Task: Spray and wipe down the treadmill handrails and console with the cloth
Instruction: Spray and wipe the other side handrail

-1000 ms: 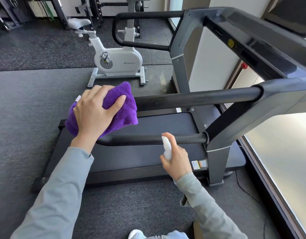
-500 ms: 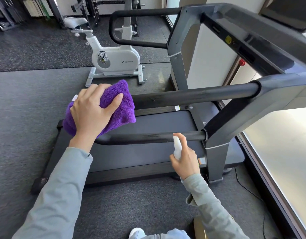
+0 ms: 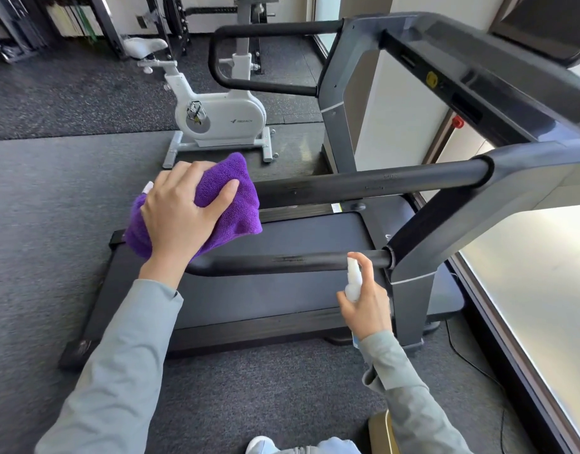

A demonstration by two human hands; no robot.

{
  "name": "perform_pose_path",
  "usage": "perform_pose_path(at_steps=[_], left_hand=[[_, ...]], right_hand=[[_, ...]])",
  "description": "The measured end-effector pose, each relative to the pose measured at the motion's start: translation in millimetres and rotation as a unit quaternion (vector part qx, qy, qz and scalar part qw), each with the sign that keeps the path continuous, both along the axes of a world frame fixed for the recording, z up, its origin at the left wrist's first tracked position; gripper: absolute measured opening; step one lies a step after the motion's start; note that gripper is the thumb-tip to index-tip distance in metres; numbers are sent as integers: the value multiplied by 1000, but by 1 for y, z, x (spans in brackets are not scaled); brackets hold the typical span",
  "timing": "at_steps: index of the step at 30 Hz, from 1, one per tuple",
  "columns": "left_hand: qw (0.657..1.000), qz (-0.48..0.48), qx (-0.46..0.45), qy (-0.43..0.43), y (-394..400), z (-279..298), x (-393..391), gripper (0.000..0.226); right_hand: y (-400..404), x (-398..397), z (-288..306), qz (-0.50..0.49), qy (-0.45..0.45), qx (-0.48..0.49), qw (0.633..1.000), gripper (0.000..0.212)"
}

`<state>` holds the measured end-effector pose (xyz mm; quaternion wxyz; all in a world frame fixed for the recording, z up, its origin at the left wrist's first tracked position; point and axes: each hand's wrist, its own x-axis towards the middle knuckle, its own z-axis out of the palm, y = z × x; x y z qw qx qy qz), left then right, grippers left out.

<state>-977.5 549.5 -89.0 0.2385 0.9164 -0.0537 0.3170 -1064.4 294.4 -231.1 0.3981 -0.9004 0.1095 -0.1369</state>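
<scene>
The right hand [image 3: 367,306] grips the spray bottle [image 3: 353,279] aimed at the near handrail [image 3: 282,261] just ahead, while the left hand [image 3: 180,214] clutches the purple cloth [image 3: 229,204] over the rail's end, ready to wipe.

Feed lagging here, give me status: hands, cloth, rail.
Left hand grips cloth, by near rail's free end. Right hand holds spray bottle, nozzle at rail. Nothing in the way.

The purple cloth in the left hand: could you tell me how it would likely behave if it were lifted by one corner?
The purple cloth looks soft and floppy: it bunches under the left hand and droops over the near handrail. It would probably hang limp. Its nubby pile suggests it is light and grips rather than slips.
</scene>
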Motion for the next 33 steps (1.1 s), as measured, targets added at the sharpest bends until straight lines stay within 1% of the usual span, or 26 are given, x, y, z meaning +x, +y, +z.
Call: perform_pose_path(at_steps=[6,12,14,18,21,22,25,27,30,33], left_hand=[[1000,0,0,-7,1,-1,1,53],[1000,1,4,-3,2,-3,1,54],[1000,-6,3,-5,3,-3,0,54],[1000,-15,-21,5,11,-5,-4,55],[998,-7,-66,1,19,-12,-12,56],[998,2,-61,-1,17,-12,-14,57],[998,56,23,5,-4,-5,-9,56],[995,70,76,13,-22,2,-1,56],[988,53,140,30,-58,12,9,58],[984,1,172,46,-114,19,16,55]], right_hand=[[6,4,7,9,-20,12,1000,74],[9,1,20,25,-35,11,999,70],[8,-4,31,31,-70,14,997,72],[-1,-9,70,36,-181,26,983,72],[-7,-2,93,32,-229,42,972,70],[-9,0,97,31,-239,50,969,69],[-10,6,102,31,-249,66,966,68],[-10,7,104,34,-254,63,965,68],[-15,5,106,34,-260,67,963,67],[-26,1,111,28,-267,72,961,65]])
